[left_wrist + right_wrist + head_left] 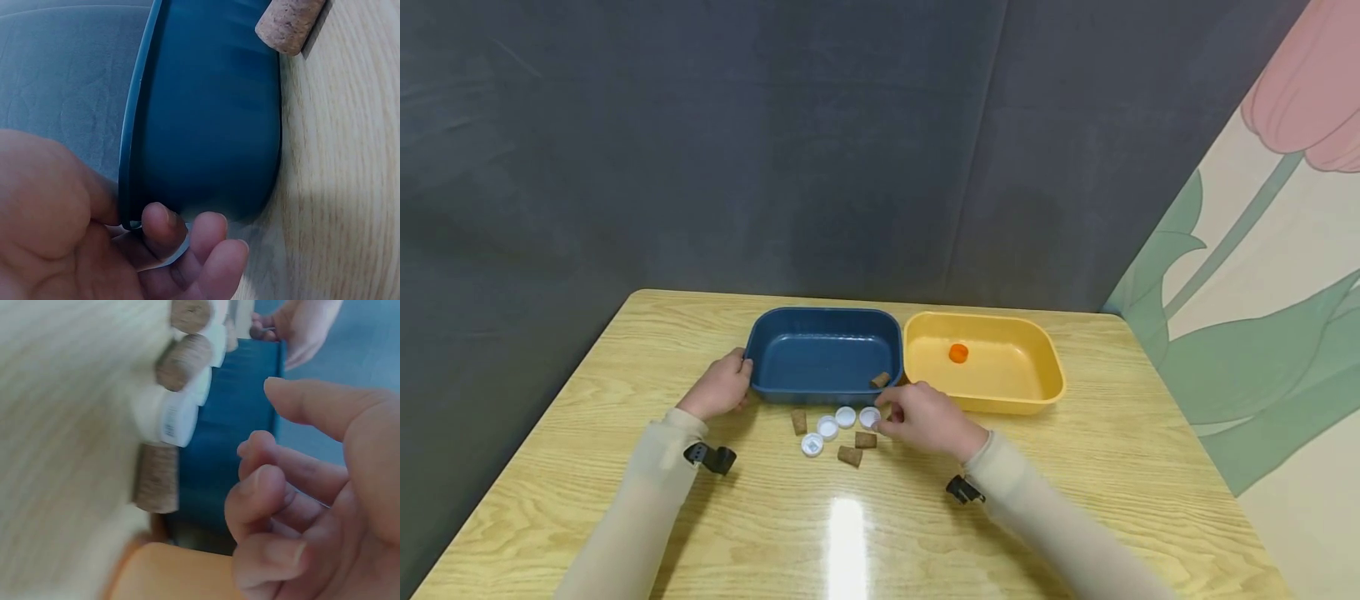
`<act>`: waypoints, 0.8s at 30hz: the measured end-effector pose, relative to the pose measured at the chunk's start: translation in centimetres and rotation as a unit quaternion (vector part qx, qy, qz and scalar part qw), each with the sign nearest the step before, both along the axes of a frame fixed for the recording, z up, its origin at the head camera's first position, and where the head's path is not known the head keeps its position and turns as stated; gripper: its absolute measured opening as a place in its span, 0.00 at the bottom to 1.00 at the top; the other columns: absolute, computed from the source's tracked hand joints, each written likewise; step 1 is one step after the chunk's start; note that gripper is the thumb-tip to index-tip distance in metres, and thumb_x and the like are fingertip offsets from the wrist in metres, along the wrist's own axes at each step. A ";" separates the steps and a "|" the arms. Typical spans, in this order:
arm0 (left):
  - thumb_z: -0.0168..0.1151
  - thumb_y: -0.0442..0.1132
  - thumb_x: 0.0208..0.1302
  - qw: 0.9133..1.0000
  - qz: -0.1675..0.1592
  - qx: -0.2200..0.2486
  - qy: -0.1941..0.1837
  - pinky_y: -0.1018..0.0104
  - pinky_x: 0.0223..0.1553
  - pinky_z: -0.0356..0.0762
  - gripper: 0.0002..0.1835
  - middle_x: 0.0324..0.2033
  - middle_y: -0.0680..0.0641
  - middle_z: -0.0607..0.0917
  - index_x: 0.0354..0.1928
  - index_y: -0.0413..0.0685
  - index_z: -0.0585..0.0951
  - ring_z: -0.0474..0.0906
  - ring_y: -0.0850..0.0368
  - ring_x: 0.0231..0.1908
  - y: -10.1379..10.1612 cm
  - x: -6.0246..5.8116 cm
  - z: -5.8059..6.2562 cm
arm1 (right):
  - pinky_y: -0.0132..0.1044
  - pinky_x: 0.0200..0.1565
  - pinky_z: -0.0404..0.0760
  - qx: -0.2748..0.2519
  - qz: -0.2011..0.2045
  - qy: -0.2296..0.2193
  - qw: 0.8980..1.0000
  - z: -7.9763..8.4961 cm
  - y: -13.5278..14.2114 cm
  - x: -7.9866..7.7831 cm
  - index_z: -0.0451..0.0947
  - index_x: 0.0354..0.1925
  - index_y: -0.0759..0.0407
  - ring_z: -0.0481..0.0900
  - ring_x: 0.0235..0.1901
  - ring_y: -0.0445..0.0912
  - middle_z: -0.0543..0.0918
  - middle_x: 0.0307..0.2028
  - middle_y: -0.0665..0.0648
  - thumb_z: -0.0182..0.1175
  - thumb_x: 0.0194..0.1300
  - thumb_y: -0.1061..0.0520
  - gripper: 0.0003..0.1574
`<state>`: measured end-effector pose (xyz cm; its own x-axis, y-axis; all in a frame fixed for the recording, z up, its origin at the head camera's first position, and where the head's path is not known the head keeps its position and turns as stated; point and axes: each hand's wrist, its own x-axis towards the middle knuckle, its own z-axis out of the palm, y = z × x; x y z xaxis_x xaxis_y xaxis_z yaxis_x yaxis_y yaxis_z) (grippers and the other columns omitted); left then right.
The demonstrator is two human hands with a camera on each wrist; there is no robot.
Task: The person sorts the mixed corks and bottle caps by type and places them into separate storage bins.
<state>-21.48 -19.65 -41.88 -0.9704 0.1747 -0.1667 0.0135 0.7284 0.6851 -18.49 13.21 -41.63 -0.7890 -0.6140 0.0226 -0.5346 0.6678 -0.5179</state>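
Note:
My left hand (721,385) grips the left end of the blue bin (823,393), its thumb over the rim and fingers curled against the outer wall, as the left wrist view shows. Close to the bin's near right corner, my right hand (928,419) hovers over the small pieces. Its thumb and fingers stand apart around bare air in the right wrist view. White bottle caps (827,427) lie in front of the blue bin, the rightmost cap (870,417) right by the right fingertips. Corks (850,456) lie among them. Inside the blue bin, a cork (880,380) shows near the right corner.
A yellow bin (1037,400) stands against the blue bin's right side, with an orange cap (958,353) inside. Both bins sit toward the back of the wooden table (760,533). Behind it hangs a dark cloth (850,150); a painted wall (1300,333) rises at right.

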 end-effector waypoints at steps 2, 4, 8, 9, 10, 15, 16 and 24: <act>0.32 0.37 0.81 1.000 0.000 -0.002 -0.001 0.61 0.26 0.71 0.20 0.21 0.44 0.76 0.59 0.26 0.66 0.73 0.54 0.19 -0.1 0.0 -0.1 | 0.29 0.20 0.61 0.005 0.000 -0.004 1.000 -0.5 0.0 0.1 0.83 0.50 0.63 0.62 0.13 0.35 0.69 0.14 0.43 0.67 0.66 0.54 0.18; 0.31 0.37 0.81 1.000 0.001 -0.003 -0.002 0.61 0.26 0.71 0.20 0.21 0.44 0.76 0.59 0.27 0.66 0.73 0.54 0.19 -0.1 -0.1 -0.2 | 0.29 0.19 0.59 0.008 0.001 -0.003 1.000 -0.9 0.0 0.2 0.83 0.51 0.63 0.60 0.12 0.35 0.67 0.13 0.43 0.66 0.67 0.55 0.18; 0.31 0.37 0.81 1.000 -0.001 -0.001 0.000 0.61 0.26 0.71 0.20 0.21 0.44 0.76 0.59 0.27 0.66 0.73 0.54 0.19 -0.2 -0.2 -0.3 | 0.29 0.17 0.56 0.006 -0.001 0.008 1.000 -1.5 -0.1 0.3 0.83 0.51 0.64 0.58 0.11 0.35 0.64 0.12 0.42 0.65 0.67 0.56 0.17; 0.31 0.37 0.81 1.000 -0.003 -0.001 0.000 0.61 0.25 0.71 0.20 0.20 0.44 0.76 0.58 0.27 0.66 0.72 0.55 0.19 -0.3 -0.3 -0.4 | 0.29 0.17 0.55 0.005 -0.003 0.012 1.000 -1.6 -0.1 0.3 0.83 0.50 0.64 0.58 0.11 0.35 0.64 0.12 0.43 0.65 0.67 0.56 0.17; 0.31 0.37 0.81 1.000 -0.004 0.001 0.000 0.61 0.25 0.70 0.20 0.20 0.45 0.76 0.58 0.27 0.66 0.72 0.54 0.18 -0.3 -0.3 -0.4 | 0.29 0.17 0.55 0.006 -0.006 0.014 1.000 -1.7 -0.1 0.3 0.83 0.49 0.63 0.58 0.11 0.35 0.64 0.12 0.43 0.65 0.67 0.55 0.16; 0.30 0.37 0.81 1.000 -0.008 0.004 0.004 0.61 0.25 0.70 0.20 0.19 0.45 0.75 0.58 0.26 0.66 0.72 0.54 0.18 -0.3 -0.4 -0.5 | 0.30 0.17 0.57 0.011 -0.036 0.030 0.999 -2.3 -0.4 0.1 0.83 0.40 0.58 0.61 0.13 0.36 0.66 0.13 0.43 0.67 0.65 0.52 0.11; 0.30 0.37 0.81 1.000 -0.007 0.005 0.003 0.61 0.25 0.70 0.20 0.19 0.45 0.75 0.58 0.26 0.66 0.72 0.54 0.18 -0.4 -0.5 -0.4 | 0.30 0.17 0.58 0.015 -0.044 0.035 0.998 -2.4 -0.5 0.1 0.83 0.37 0.57 0.62 0.13 0.36 0.66 0.13 0.43 0.67 0.64 0.51 0.10; 0.30 0.37 0.81 1.000 -0.010 0.008 0.001 0.61 0.25 0.70 0.20 0.19 0.45 0.75 0.58 0.26 0.66 0.72 0.54 0.18 -0.4 -0.6 -0.5 | 0.33 0.18 0.58 0.024 -0.097 0.044 0.994 -3.1 -1.5 0.0 0.78 0.23 0.50 0.63 0.14 0.39 0.63 0.13 0.43 0.70 0.60 0.45 0.16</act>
<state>-22.04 -20.09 -42.40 -0.9669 0.1970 -0.1619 0.0297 0.7175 0.6959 -18.49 11.73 -44.73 -0.8888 -0.4528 0.0700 -0.4349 0.7856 -0.4400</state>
